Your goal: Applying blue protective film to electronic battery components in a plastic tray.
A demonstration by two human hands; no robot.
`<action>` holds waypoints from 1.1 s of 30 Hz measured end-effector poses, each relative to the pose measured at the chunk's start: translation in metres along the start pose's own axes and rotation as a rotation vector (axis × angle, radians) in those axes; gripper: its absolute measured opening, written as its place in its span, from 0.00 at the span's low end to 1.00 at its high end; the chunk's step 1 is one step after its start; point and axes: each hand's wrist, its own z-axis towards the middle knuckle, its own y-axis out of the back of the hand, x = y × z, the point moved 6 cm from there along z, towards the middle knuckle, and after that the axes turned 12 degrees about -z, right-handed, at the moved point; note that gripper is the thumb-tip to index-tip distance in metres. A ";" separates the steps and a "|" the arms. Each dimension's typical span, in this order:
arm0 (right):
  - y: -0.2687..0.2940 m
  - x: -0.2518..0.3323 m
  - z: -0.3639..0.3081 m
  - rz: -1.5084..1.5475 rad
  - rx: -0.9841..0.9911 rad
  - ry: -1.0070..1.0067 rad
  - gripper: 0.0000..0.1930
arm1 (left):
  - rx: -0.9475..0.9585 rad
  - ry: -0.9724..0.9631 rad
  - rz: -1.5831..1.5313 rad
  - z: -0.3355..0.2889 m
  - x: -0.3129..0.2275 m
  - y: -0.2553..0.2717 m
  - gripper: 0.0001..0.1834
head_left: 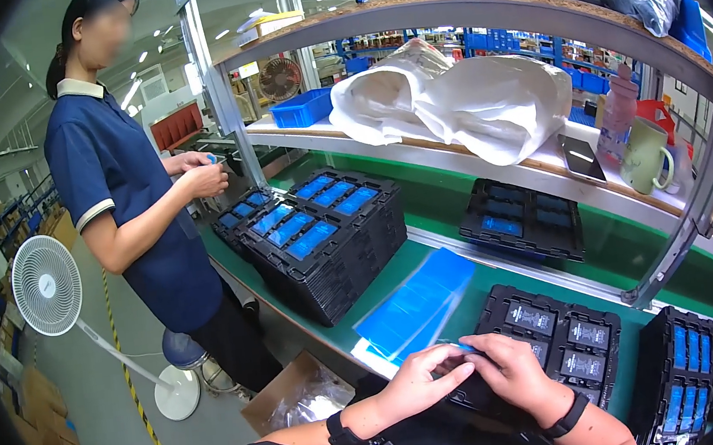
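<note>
My left hand (421, 383) and my right hand (522, 372) come together above the near edge of the bench, with fingers bent and tips pinched. A small blue piece (467, 347) shows at the fingertips; it looks like film, but the fingers partly hide it. Just beyond my hands lie overlapping blue film sheets (421, 301) with a clear edge. Beside and partly beneath my right hand is a black tray (569, 319) holding several dark, flat battery-like packs (588, 334) with pale print.
A tall stack of black trays (335, 268) with blue-covered pieces stands at the left. More stacked trays (650, 365) rise at the right. Another tray (519, 218) sits under the shelf (632, 193). A person (121, 178) stands left, beyond a carton (292, 394) of clear plastic.
</note>
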 end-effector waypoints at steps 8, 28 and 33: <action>0.003 -0.008 0.002 0.133 -0.019 -0.063 0.12 | 0.039 0.079 -0.084 -0.002 -0.001 -0.001 0.14; -0.013 -0.052 -0.003 1.251 0.036 -0.693 0.10 | -0.066 0.261 0.078 -0.019 -0.014 0.058 0.11; -0.013 -0.061 -0.006 1.352 0.009 -0.729 0.09 | -0.009 0.484 -0.073 -0.037 -0.008 0.084 0.11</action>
